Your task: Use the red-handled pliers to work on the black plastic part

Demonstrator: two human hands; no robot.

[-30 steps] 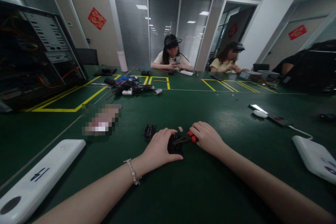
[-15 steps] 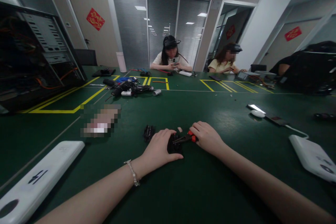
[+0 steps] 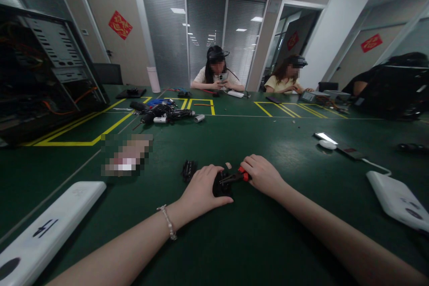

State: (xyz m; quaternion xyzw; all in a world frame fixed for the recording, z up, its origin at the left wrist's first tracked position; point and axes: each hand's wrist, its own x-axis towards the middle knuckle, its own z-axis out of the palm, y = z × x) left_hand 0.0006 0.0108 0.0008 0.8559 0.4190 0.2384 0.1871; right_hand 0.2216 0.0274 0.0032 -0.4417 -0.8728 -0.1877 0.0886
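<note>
My left hand (image 3: 201, 187) is wrapped around a small black part (image 3: 221, 188) on the green table, thumb on the near side and fingers on the far side. The part's exact kind is too dark to make out. Red-handled needle-nose pliers (image 3: 234, 177) are gripped in my right hand (image 3: 261, 172), their jaws pointing left at the top of the black part. Whether the jaws pinch anything is too small to tell. Beside my left fingers lies another black piece (image 3: 189, 170), and a small pale scrap (image 3: 228, 166) rests just beyond the pliers.
An open computer case (image 3: 50, 67) stands at the left. Tangled cables and tools (image 3: 161, 111) lie farther back. White power banks (image 3: 56, 228) flank my arms, and a phone (image 3: 348, 151) lies at the right. Two people (image 3: 217, 76) sit across the table (image 3: 234, 134).
The whole view has shifted very slightly. Both hands, the pliers and the black part keep nearly the same positions.
</note>
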